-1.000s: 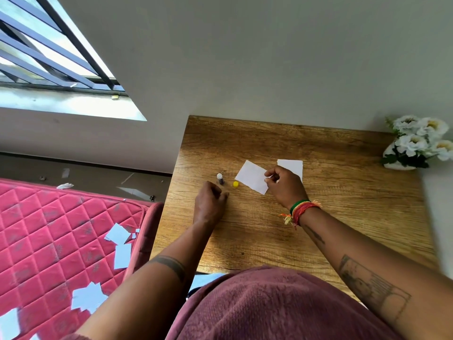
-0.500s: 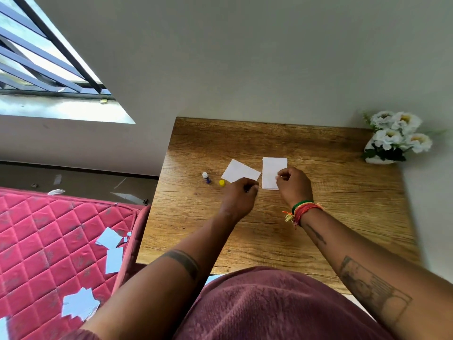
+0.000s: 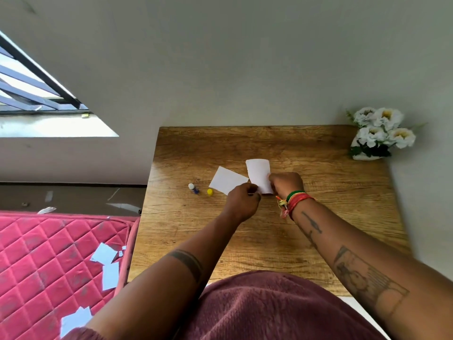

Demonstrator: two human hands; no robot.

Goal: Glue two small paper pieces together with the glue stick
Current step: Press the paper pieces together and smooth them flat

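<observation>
Resting on the bench (image 3: pixel 318 217): two paper pieces, one glue stick (image 3: pixel 193 188), one yellow cap (image 3: pixel 209 191). Left hand (image 3: pixel 242 203) pinches the left paper piece (image 3: pixel 226 180); right hand (image 3: pixel 285 184) pinches the right paper piece (image 3: pixel 258 174), lifted and curled.

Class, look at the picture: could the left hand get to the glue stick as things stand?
Probably yes. The glue stick stands uncapped on the table, just left of the left hand, with only its small yellow cap between them. But that hand is pinching a paper piece, so it must let go first.
</observation>
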